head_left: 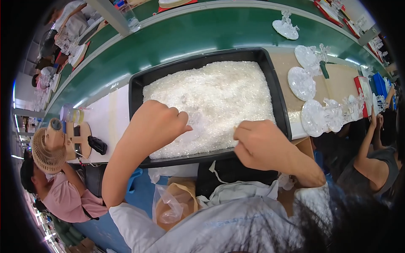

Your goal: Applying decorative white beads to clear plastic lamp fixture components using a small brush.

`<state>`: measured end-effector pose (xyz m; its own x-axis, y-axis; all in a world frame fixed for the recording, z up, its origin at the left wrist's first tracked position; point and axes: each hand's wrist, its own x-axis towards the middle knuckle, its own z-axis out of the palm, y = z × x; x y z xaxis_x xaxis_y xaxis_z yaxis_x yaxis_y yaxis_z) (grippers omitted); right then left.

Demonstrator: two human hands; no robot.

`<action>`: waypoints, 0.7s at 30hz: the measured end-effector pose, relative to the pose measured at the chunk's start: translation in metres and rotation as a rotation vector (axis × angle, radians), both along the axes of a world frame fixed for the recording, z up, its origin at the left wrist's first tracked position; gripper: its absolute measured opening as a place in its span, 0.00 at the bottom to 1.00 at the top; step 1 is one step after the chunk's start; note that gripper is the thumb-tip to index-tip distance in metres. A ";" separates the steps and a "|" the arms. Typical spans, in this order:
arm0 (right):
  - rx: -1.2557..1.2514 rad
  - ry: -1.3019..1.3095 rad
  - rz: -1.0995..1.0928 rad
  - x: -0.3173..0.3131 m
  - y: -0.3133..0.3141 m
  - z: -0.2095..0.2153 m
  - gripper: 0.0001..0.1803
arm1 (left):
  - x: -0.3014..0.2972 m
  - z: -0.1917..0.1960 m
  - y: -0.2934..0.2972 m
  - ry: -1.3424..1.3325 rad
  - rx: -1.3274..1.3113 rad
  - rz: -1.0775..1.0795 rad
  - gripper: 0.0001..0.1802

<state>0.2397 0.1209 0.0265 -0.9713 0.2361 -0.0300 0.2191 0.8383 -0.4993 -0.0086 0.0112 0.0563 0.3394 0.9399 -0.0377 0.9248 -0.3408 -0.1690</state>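
A black tray (279, 101) in front of me is filled with small, glittering clear beads (228, 88). Over its left part, my left hand (160, 121) is closed, thumb and curled fingers pinching the edge of a clear round piece (193, 131). That piece blends into the beads, so its full outline is hard to make out. My right hand (262, 144) is above the tray's near right part with its fingers pinched together. Whatever it holds, if anything, is hidden or too small to name.
Clear ornaments with round bases (302, 83) stand on the right. Another ornament (286, 28) sits on the green surface (202, 31) behind the tray. On the left are a fan (47, 145) and a black object (97, 144). Co-workers sit at both sides; a paper bag (185, 196) is below.
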 end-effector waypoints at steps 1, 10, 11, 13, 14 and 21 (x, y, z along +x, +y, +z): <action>0.000 -0.001 -0.007 -0.005 -0.001 -0.001 0.08 | 0.004 0.002 0.004 -0.012 -0.021 -0.002 0.21; -0.267 0.157 -0.038 0.006 0.015 0.006 0.06 | 0.016 0.007 0.011 -0.053 -0.123 0.108 0.20; -0.271 0.157 -0.033 0.003 0.017 0.003 0.06 | 0.017 0.006 0.011 -0.054 -0.126 0.114 0.20; -0.321 0.115 0.077 -0.006 0.022 -0.005 0.07 | 0.019 0.006 0.017 -0.084 -0.137 0.131 0.19; -0.345 0.113 0.073 -0.013 0.020 -0.009 0.07 | 0.022 0.005 0.018 -0.081 -0.135 0.125 0.19; -0.546 0.446 -0.029 -0.003 0.018 -0.001 0.07 | 0.032 -0.003 0.006 -0.124 -0.075 0.330 0.18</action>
<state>0.2365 0.1387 0.0252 -0.9118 0.3270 0.2482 -0.0857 0.4396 -0.8941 0.0237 0.0174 0.0532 0.0240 0.9958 -0.0880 0.9990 -0.0271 -0.0349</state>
